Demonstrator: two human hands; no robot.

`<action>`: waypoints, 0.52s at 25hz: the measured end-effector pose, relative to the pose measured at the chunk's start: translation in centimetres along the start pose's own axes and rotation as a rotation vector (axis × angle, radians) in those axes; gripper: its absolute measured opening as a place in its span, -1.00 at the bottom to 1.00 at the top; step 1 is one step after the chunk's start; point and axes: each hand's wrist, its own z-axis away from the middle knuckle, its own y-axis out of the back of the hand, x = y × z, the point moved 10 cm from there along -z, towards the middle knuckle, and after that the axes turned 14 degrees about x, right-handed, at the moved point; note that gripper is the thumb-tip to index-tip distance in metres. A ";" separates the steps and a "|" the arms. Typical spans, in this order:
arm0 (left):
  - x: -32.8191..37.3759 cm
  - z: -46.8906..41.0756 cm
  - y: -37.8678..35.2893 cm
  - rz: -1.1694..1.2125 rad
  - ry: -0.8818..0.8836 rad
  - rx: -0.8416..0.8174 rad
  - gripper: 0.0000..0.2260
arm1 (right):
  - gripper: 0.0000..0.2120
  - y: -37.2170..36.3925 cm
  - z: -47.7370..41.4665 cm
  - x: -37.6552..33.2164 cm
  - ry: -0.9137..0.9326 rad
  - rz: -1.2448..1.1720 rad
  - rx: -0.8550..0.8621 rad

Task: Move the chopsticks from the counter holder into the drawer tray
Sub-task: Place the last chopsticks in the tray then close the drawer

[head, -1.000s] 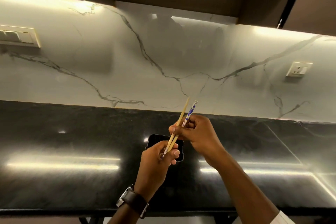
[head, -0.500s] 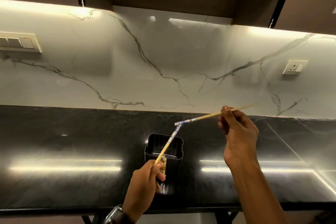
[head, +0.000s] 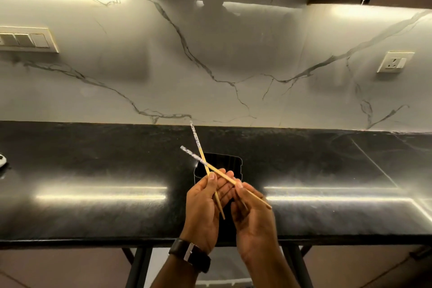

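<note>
Two wooden chopsticks with white-and-blue patterned tops cross each other above the black counter holder (head: pixel 230 162). My left hand (head: pixel 203 213) holds one chopstick (head: pixel 197 141), whose patterned end points up toward the wall. My right hand (head: pixel 253 222) pinches the other chopstick (head: pixel 219 172), which slants from upper left to lower right. Both hands are close together just in front of the holder, hiding its lower part. The holder's inside looks dark. No drawer tray is in view.
The glossy black counter (head: pixel 93 170) runs the full width, backed by a white marble wall with a switch panel (head: pixel 28 40) at left and a socket (head: pixel 395 62) at right. A small white object (head: pixel 2 160) sits at the counter's far left edge. Dark cabinets hang overhead.
My hands were spread apart half a second ago, each with one chopstick; they have come back together near the counter's front edge, and the chopsticks now cross. The camera has tilted down slightly.
</note>
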 end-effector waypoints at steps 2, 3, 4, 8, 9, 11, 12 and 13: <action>-0.3 0.2 0.1 0.036 0.023 0.010 -0.69 | -0.75 0.3 0.5 1.7 -0.039 0.013 0.012; -0.4 0.3 0.2 0.049 0.031 0.010 -0.69 | -0.72 0.3 0.7 2.0 -0.058 -0.009 0.008; -0.5 0.3 0.3 0.061 0.036 0.006 -0.68 | -0.68 0.3 0.7 2.0 -0.076 -0.044 0.005; -0.6 0.5 0.3 0.075 0.036 -0.009 -0.70 | -0.60 0.2 1.0 2.6 -0.124 -0.099 -0.042; -0.6 0.4 0.4 0.064 0.026 0.002 -0.71 | -0.61 0.0 1.4 3.2 -0.134 -0.074 -0.068; -0.1 0.3 0.8 0.028 -0.036 0.033 -0.73 | -0.65 0.5 1.9 4.4 -0.110 0.031 -0.046; 0.4 0.2 1.3 -0.031 -0.102 0.050 -0.73 | -0.67 1.6 1.7 4.4 -0.067 0.082 0.039; 1.0 0.3 1.7 -0.123 -0.182 0.063 -0.73 | -0.69 3.0 1.5 3.5 0.010 0.105 0.170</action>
